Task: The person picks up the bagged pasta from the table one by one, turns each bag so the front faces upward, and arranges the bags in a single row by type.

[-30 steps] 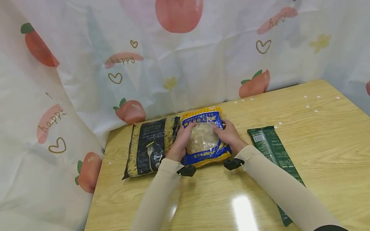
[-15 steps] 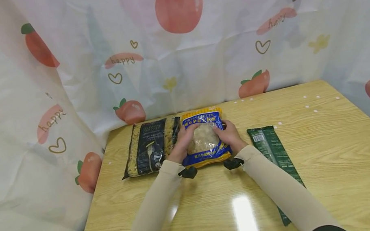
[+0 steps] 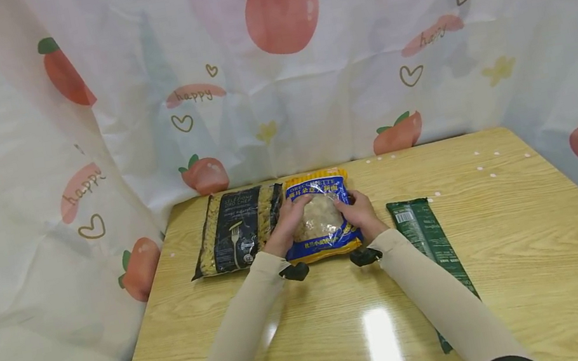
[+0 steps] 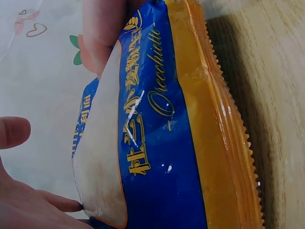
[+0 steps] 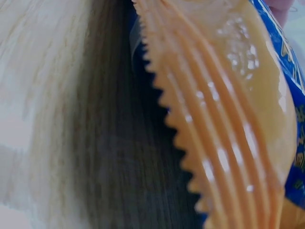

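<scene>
A blue and yellow bag of orecchiette pasta (image 3: 325, 242) lies at the back of the wooden table, its clear window facing up. My left hand (image 3: 287, 227) holds its left side, and my right hand (image 3: 360, 214) holds the right side. Both thumbs lie over the front of the bag in the head view; the fingers beneath are mostly hidden. From the left wrist, the left thumb (image 4: 14, 132) appears raised off the bag, with fingers at the bag's edge. The right wrist view shows the bag's crimped yellow end (image 5: 214, 124) close up.
A larger black bag of pasta (image 3: 242, 230) lies just left, close against the orecchiette bag. A long green packet (image 3: 430, 239) lies to the right, partly under the right forearm. A fruit-printed curtain (image 3: 299, 107) hangs behind the table (image 3: 535, 227).
My left hand has shifted slightly on the bag, its thumb a little lower and further right. The bags and the green packet stay put; the head view tilts slightly.
</scene>
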The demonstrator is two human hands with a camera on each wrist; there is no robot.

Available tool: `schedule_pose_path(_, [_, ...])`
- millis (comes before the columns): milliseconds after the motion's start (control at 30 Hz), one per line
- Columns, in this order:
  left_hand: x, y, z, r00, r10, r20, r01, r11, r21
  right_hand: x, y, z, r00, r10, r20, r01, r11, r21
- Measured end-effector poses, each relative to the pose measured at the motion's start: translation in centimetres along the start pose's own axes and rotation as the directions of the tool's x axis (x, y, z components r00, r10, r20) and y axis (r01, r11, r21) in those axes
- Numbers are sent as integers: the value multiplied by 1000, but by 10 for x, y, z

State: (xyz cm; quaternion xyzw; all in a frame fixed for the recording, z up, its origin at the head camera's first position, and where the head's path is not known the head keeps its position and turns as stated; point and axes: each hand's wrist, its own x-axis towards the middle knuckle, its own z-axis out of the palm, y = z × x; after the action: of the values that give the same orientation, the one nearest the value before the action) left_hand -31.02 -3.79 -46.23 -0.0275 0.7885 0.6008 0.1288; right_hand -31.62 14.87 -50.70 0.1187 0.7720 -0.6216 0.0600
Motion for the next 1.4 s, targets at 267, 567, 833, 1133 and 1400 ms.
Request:
schedule_pose_path(267, [-1,-2,-2,999,-31,11,31,1000,-4,-1,0,-1,1000,6,14,-6,1000,18])
schedule_pose_path(567, [-1,-4,-6,998,-36,42,36,999,-7,-1,-2,0,1000,16,26,-17,1000,16])
schedule_pose_path(833, [0,-6,-11,997,-55,45,58,995,-77,2,-1,2,999,8,35,-9,1000,30])
schedule_pose_path(1133, [-10,-4,-20,997,-57,60,68,975,-212,-3,-3,-6,994,69,90,-76,994,77])
schedule_pose_path(1400, [-24,-6,-24,997,-43,63,56,977,-208,-11,-7,-19,983,46,180,-68,991,118])
